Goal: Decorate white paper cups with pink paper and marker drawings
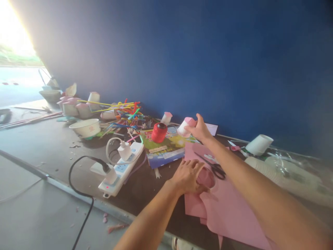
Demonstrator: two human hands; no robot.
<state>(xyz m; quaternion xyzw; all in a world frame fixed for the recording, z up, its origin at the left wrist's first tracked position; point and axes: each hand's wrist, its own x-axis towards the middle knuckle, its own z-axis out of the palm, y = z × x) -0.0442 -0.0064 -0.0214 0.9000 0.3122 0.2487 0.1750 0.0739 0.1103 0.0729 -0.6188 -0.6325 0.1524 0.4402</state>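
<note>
On the dark table (59, 149) the pink sheet (234, 208) lies in front of me, its edge cut in a curve; I judge the cutting is only partly done, b/c much pink is left. At far L a group of pink-topped cups (83, 110) looks finished in this respect. At R the stack of cups (262, 168) under clear plastic and one plain cup (259, 144) show no pink, so prob. these are left to do. My R hand (201, 130) holds a white cup (184, 128) w/ pink top, fingers narrow on it, over the R part of the book; if it touches there, I can't tell. My L hand (188, 175) is on the pink sheet, fingers bent around a round pink piece (205, 178); grip or only press, can't tell.

Other things: the book (161, 152), then the power strip (125, 167) w/ plugs, the bowl (88, 129), the coloured pipe cleaners (130, 111) in a messy heap, the red roll (159, 133) on the book. Nearest obstacle is the scissors (218, 171), lying on the pink btw my L hand and R forearm.
</note>
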